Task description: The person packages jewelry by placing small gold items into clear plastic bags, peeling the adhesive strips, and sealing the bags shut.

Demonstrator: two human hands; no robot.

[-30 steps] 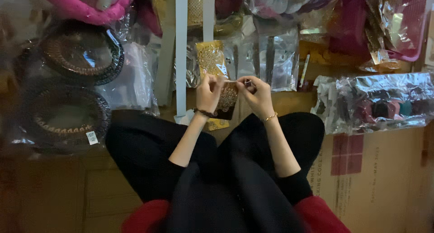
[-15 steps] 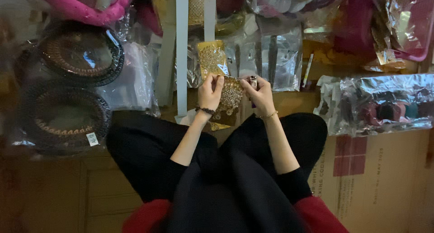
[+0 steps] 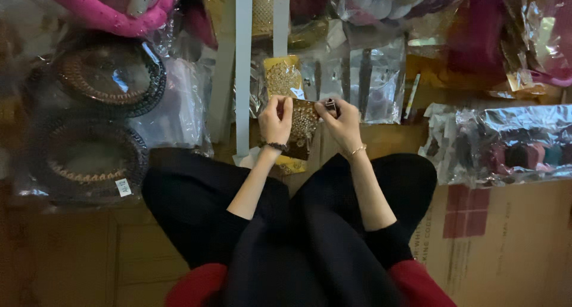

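Both hands, left hand; right hand, pinch jewellery card.

floor: brown cardboard, flattened | light: dim, warm | clutter: plastic-wrapped goods around the fingers, mostly beyond them | walls: unseen

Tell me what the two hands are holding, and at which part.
Both hold one dark card of gold beaded ornaments: left hand at its left edge, right hand at its top right corner.
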